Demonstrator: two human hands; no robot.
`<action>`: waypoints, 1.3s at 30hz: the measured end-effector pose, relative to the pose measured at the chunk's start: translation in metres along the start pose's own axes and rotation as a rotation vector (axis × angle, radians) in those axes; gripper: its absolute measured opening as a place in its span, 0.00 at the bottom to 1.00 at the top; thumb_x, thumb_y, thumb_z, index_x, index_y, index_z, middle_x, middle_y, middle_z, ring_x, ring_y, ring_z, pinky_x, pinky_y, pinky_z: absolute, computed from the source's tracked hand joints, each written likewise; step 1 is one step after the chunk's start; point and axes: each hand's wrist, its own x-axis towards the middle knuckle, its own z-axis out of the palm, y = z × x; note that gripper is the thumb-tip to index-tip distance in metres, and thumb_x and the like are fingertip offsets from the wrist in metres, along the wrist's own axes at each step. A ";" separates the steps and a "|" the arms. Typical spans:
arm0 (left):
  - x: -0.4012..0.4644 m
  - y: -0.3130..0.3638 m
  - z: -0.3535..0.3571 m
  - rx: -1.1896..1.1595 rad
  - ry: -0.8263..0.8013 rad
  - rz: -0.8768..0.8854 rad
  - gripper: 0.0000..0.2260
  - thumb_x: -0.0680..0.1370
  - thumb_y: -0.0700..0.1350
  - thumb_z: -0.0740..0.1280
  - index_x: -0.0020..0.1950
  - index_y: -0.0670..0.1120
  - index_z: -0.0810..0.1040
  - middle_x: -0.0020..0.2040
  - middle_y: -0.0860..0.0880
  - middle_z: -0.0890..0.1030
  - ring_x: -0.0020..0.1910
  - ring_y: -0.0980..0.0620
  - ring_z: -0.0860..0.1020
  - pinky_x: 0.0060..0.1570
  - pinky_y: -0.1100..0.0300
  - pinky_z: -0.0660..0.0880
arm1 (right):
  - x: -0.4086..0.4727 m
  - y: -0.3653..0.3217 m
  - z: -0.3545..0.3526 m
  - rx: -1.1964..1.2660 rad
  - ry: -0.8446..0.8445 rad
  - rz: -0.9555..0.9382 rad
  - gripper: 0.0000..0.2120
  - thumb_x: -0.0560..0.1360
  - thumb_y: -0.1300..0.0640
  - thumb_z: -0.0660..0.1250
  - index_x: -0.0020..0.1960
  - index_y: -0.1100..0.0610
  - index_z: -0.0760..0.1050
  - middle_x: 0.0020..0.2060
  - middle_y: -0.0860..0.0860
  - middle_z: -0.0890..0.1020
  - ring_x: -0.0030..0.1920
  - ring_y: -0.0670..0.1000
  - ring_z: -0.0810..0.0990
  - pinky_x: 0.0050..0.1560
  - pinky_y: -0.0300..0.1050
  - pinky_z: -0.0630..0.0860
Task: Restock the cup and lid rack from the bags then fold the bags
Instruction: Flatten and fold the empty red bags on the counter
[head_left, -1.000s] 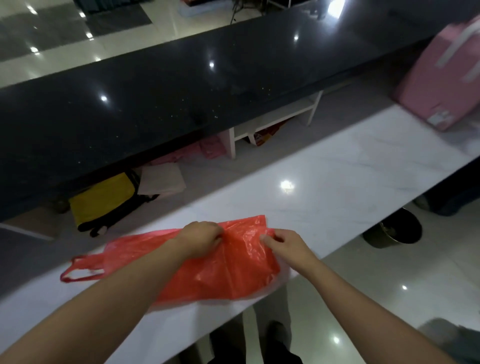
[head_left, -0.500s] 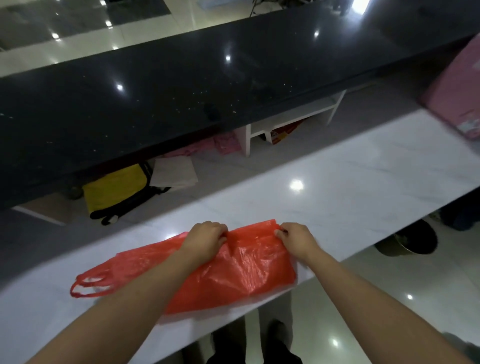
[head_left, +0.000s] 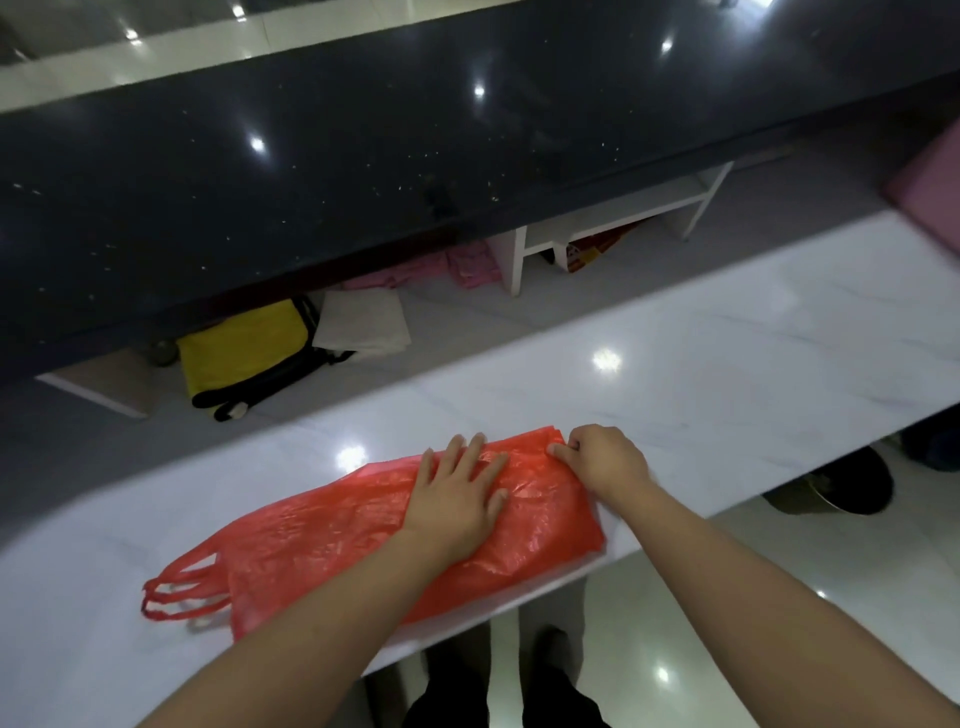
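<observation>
1. Your left hand (head_left: 460, 499): flat, fingers straight and spread, palm pressed down on the red plastic bag (head_left: 363, 535), over its right half.
2. Your right hand (head_left: 602, 460): fingers curled, pinching the bag's far right corner; it sits just beside your left hand, with a narrow strip of bag between them.
3. Red plastic bag: lies flat and lengthwise on the white marble counter (head_left: 675, 374), near its front edge. Its right end reaches under your right hand; the body runs leftward beneath your left forearm.
4. Bag handles (head_left: 182, 592): loops at the far left end, resting on the counter, well apart from both hands.
5. Dark counter (head_left: 363, 156): glossy, speckled, runs across behind the white one.
6. Floor items between the counters: yellow and black bag (head_left: 244, 353), pale folded cloth (head_left: 363, 327) just beside it, pink items (head_left: 467, 262), white shelf unit (head_left: 613, 218).
7. Pink box (head_left: 930, 187): at the right edge, partly out of view.
</observation>
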 end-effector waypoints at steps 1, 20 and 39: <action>-0.001 -0.001 0.004 0.012 -0.009 -0.008 0.27 0.82 0.65 0.41 0.81 0.62 0.45 0.83 0.53 0.42 0.82 0.47 0.40 0.78 0.39 0.39 | -0.001 -0.003 -0.002 -0.004 -0.011 0.009 0.21 0.79 0.38 0.63 0.39 0.54 0.76 0.37 0.50 0.81 0.39 0.52 0.79 0.40 0.46 0.75; -0.059 -0.041 0.003 0.109 0.165 -0.196 0.27 0.83 0.62 0.35 0.82 0.56 0.40 0.82 0.49 0.35 0.79 0.47 0.29 0.74 0.39 0.28 | -0.035 -0.036 0.096 -0.363 0.088 -0.370 0.32 0.80 0.33 0.31 0.78 0.44 0.26 0.78 0.48 0.29 0.78 0.52 0.28 0.77 0.58 0.31; -0.120 -0.154 0.058 -0.092 0.314 -0.491 0.27 0.83 0.66 0.40 0.81 0.63 0.39 0.83 0.53 0.40 0.81 0.50 0.36 0.79 0.42 0.41 | -0.030 -0.034 0.109 -0.375 0.224 -0.381 0.31 0.82 0.35 0.38 0.82 0.44 0.39 0.82 0.48 0.40 0.80 0.51 0.34 0.79 0.56 0.35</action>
